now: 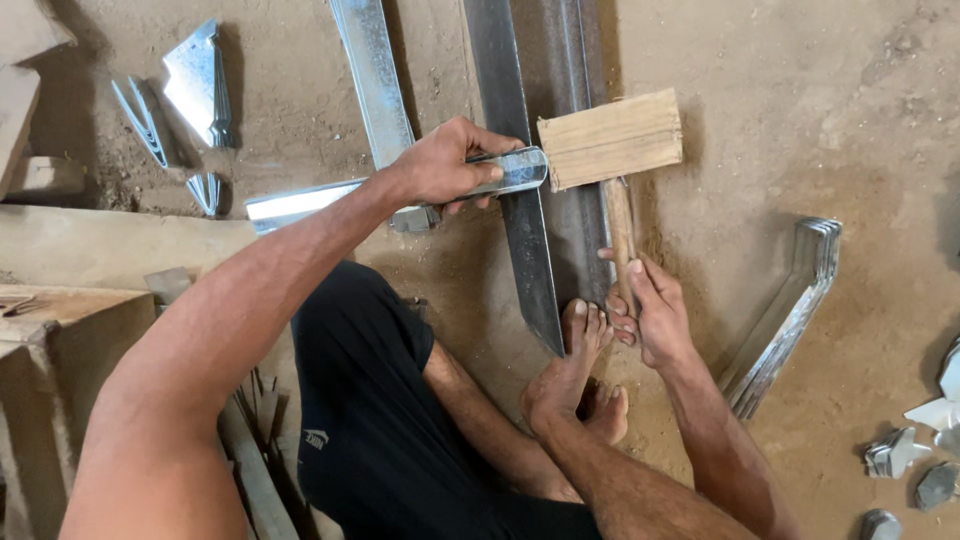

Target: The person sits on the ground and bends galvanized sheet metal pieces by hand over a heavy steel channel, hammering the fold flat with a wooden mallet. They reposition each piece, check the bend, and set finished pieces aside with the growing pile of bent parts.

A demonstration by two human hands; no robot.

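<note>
My left hand (445,165) grips a shiny folded sheet-metal strip (300,200) and holds it across a long dark steel angle bar (520,200) lying on the dirt floor. My right hand (650,310) is closed on the wooden handle of a mallet, whose pale wooden block head (612,137) rests at the strip's right end, over the bar. My bare feet (575,375) press on the near tip of the bar.
A stack of bent metal strips (790,310) lies to the right. Small folded metal pieces (200,85) lie at upper left, and more metal pieces (915,455) at lower right. Another shiny strip (375,75) lies above. Wooden blocks (60,300) sit on the left.
</note>
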